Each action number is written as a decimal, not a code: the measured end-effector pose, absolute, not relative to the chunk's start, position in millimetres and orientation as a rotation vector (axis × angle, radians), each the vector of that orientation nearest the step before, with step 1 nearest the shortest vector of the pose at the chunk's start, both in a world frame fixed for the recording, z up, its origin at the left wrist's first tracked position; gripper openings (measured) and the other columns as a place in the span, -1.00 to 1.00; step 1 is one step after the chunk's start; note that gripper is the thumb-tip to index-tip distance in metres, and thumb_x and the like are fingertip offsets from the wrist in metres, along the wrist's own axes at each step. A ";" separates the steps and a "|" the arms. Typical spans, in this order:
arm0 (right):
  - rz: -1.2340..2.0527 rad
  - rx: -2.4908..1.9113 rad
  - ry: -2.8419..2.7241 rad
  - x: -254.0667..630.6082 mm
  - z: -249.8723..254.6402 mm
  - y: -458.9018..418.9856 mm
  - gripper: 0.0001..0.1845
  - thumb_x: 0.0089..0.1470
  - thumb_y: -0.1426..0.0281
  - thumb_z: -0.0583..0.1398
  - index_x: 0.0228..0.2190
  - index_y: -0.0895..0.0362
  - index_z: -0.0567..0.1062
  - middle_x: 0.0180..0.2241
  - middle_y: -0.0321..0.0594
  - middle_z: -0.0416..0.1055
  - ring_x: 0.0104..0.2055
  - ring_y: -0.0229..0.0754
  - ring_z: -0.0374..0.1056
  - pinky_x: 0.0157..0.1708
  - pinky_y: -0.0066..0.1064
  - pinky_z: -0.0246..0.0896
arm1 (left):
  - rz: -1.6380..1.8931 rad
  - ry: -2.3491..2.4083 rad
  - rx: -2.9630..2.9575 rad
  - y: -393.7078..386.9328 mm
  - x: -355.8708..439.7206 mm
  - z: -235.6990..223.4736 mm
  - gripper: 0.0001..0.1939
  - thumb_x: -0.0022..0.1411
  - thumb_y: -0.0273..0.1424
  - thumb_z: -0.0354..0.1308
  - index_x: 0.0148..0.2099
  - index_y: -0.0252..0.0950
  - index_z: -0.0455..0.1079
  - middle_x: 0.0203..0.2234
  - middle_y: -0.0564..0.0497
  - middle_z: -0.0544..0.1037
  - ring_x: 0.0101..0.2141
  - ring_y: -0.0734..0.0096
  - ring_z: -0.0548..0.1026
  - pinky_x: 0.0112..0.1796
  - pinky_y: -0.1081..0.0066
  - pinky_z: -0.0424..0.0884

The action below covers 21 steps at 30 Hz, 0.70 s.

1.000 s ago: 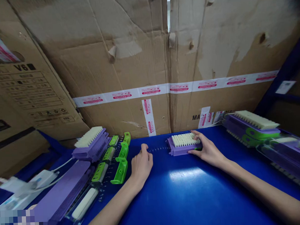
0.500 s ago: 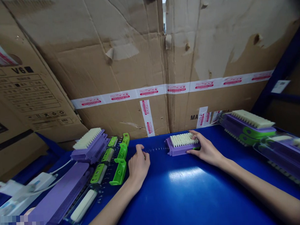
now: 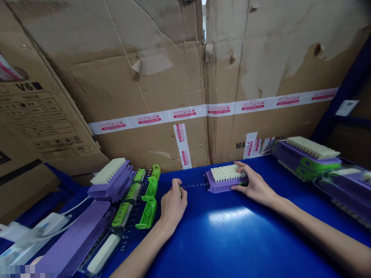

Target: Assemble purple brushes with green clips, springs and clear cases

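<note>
My right hand grips the right end of a purple brush block with white bristles facing up, resting on the blue table. A thin coiled spring runs from the block's left side to my left hand. My left hand is closed in a pinch at the spring's left end, with a bit of green showing at the fingertips.
Left of my left hand lie green clips, purple brush bodies and a white charger with cable. More purple brushes with green parts are stacked at the right. Taped cardboard boxes wall off the table's far edge.
Both hands and the brush block stay almost in place; the view shifted slightly. A bit of green now shows at my left fingertips.
</note>
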State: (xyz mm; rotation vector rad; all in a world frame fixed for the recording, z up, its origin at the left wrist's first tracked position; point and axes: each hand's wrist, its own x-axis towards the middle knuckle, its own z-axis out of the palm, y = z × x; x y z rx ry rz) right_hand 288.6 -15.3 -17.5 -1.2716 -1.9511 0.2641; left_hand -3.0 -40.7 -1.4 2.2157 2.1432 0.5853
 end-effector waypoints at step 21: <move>0.286 -1.166 -2.016 266.4 -14.8 -29.3 -0.58 -0.06 0.28 0.27 -0.24 0.05 0.15 0.15 0.05 0.13 0.20 0.06 0.12 0.10 0.00 0.15 | 0.704 1.515 2.417 -40.8 7.4 -1.0 -0.71 0.26 -0.35 -0.11 0.03 -0.20 0.09 -0.42 0.09 0.42 -0.40 0.38 0.46 -0.37 0.39 0.30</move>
